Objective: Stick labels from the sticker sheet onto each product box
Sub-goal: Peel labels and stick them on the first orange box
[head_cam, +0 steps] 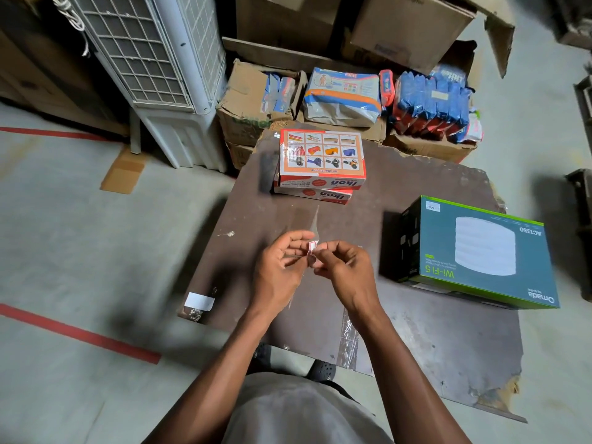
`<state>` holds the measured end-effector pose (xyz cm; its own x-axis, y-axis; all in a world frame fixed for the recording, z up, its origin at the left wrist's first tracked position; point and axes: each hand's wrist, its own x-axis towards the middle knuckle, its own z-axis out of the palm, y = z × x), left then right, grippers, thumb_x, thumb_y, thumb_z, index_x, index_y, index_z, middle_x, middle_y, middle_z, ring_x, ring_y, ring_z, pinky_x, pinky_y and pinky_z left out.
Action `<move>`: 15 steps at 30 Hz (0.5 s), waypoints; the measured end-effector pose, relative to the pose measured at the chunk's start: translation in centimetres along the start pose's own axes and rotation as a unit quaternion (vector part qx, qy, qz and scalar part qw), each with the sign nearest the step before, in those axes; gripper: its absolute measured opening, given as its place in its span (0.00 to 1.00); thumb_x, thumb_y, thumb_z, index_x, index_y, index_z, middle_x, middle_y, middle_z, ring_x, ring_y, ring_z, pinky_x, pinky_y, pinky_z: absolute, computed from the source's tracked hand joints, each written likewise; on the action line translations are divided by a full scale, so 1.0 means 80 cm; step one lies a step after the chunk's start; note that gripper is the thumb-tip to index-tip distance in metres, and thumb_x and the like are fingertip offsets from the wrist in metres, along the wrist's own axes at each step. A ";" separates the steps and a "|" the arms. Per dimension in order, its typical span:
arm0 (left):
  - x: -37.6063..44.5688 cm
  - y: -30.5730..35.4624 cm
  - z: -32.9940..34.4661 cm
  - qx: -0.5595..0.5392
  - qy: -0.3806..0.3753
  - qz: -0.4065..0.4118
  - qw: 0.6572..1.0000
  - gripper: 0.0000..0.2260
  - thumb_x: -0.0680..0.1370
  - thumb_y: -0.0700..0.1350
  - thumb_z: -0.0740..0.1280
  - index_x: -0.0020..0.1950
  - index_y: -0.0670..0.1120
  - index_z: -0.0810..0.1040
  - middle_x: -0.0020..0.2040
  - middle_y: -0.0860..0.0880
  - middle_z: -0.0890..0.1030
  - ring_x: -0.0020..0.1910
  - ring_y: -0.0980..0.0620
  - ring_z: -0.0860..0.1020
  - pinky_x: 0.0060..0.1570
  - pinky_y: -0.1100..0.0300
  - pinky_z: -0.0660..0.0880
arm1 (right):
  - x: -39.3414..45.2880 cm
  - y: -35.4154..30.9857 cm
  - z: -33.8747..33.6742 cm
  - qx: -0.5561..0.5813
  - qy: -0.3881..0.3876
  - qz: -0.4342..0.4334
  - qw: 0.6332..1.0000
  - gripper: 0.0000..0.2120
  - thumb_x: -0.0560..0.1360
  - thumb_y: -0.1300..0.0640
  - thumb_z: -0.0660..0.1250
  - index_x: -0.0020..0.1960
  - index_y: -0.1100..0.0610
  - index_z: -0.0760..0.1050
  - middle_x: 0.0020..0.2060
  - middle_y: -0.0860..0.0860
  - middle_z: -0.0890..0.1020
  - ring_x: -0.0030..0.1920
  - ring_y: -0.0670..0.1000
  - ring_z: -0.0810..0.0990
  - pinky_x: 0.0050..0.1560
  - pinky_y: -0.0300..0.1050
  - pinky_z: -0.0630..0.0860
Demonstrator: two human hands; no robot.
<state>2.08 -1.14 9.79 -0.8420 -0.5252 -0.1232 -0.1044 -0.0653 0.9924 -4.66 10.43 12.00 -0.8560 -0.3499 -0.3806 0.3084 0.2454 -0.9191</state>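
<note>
Over the middle of the brown table top (416, 331), my left hand (280, 274) and my right hand (347, 272) meet fingertip to fingertip. Between them sits a small white label with a red border (312, 246), pinched by both hands. A thin transparent strip of the sticker sheet (315, 222) sticks up from the fingers. Two stacked red and white Ikon boxes (322, 161) lie at the far side of the table. A teal and green Wi-Fi box (480, 251) lies on the right.
A white paper patch (199, 301) sits at the table's left corner, and a clear plastic scrap (349, 341) lies near the front edge. Cardboard cartons with packaged goods (346, 97) stand behind the table. A white air cooler (166, 68) stands at the back left.
</note>
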 end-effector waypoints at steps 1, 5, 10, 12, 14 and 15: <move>0.001 -0.002 -0.001 0.015 0.005 0.007 1.000 0.18 0.76 0.29 0.70 0.58 0.50 0.82 0.48 0.52 0.85 0.45 0.57 0.82 0.49 0.65 0.78 | 0.000 0.000 0.000 0.012 -0.003 0.009 1.000 0.06 0.79 0.61 0.69 0.46 0.61 0.85 0.41 0.57 0.87 0.44 0.55 0.86 0.50 0.49 0.85; 0.003 -0.009 -0.009 0.038 0.025 0.011 0.999 0.17 0.76 0.32 0.70 0.57 0.53 0.82 0.47 0.53 0.85 0.44 0.56 0.82 0.47 0.65 0.78 | 0.001 -0.001 -0.001 0.052 -0.009 0.044 0.998 0.07 0.79 0.64 0.68 0.49 0.64 0.84 0.43 0.60 0.87 0.42 0.55 0.84 0.53 0.50 0.85; 0.010 -0.029 -0.014 -0.028 0.039 -0.050 0.998 0.16 0.77 0.31 0.69 0.57 0.50 0.81 0.49 0.44 0.85 0.45 0.53 0.82 0.46 0.63 0.79 | 0.005 0.004 -0.001 0.067 -0.015 0.061 0.996 0.06 0.78 0.64 0.68 0.49 0.66 0.84 0.41 0.62 0.85 0.40 0.53 0.83 0.56 0.54 0.83; 0.012 -0.045 -0.015 -0.089 0.052 -0.116 0.988 0.16 0.77 0.30 0.68 0.60 0.46 0.80 0.52 0.41 0.84 0.46 0.53 0.82 0.45 0.60 0.80 | 0.008 0.010 -0.002 0.066 -0.017 0.071 0.995 0.06 0.78 0.64 0.68 0.49 0.65 0.84 0.44 0.65 0.85 0.42 0.55 0.83 0.56 0.54 0.84; 0.017 -0.063 -0.015 -0.123 0.067 -0.177 0.974 0.15 0.78 0.30 0.67 0.61 0.44 0.79 0.54 0.41 0.84 0.46 0.53 0.83 0.42 0.60 0.80 | 0.010 0.019 -0.003 0.061 -0.024 0.083 0.994 0.06 0.78 0.65 0.68 0.48 0.63 0.84 0.44 0.62 0.86 0.43 0.56 0.83 0.55 0.54 0.84; 0.020 -0.072 -0.013 -0.130 0.074 -0.200 0.968 0.15 0.79 0.30 0.66 0.62 0.43 0.78 0.54 0.42 0.84 0.45 0.53 0.83 0.40 0.61 0.80 | 0.011 0.023 -0.003 0.056 -0.029 0.088 0.994 0.06 0.79 0.65 0.68 0.47 0.61 0.84 0.43 0.60 0.87 0.43 0.56 0.83 0.54 0.54 0.83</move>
<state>1.90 -2.50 3.85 -0.6745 -0.5288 -0.5152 -0.2536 -0.4894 0.8344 -4.92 10.77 9.99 -0.7604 -0.3621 -0.5392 0.4990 0.2057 -0.8418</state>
